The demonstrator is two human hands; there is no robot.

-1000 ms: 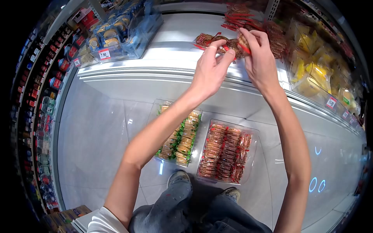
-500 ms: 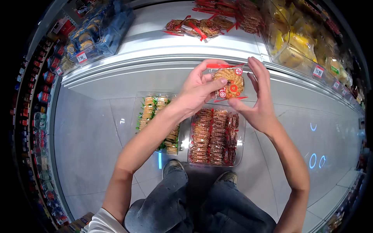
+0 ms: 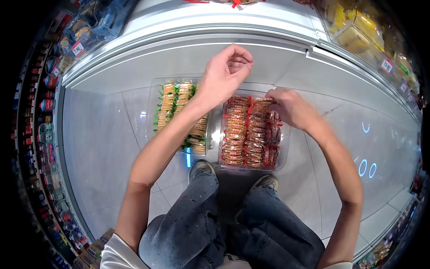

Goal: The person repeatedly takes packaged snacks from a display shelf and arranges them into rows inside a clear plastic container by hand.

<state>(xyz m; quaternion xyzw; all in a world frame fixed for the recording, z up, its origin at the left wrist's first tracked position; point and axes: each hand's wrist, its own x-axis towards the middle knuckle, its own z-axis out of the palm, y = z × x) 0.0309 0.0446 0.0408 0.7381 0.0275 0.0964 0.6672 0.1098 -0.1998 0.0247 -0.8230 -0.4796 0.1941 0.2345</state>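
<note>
On the floor, a clear bin (image 3: 285, 157) holds three rows of wrapped brown cookies (image 3: 256, 134) with red wrapper ends. My right hand (image 3: 290, 107) is at the bin's upper right corner, its fingers curled down onto a wrapped cookie (image 3: 265, 103) at the top of the rows. My left hand (image 3: 227, 71) hovers above the bin's upper left, fingers curled, thumb near the fingertips, nothing visible in it. Left of that bin, partly behind my left forearm, stands another clear bin (image 3: 152, 101) with pale round cookies (image 3: 168, 101) in green-trimmed wrappers.
A white shelf (image 3: 215, 20) runs across the top, with a blue-wrapped snack bin (image 3: 105, 22) at left and yellow packages (image 3: 358, 31) at right. Bottled goods (image 3: 48, 105) line the left side. My shoes (image 3: 202, 167) are just below the bins.
The wrapped cookie held between both hands has gone down to the red-trimmed bin with my right hand. My left hand has let go and curled. The view has tilted down from the shelf.
</note>
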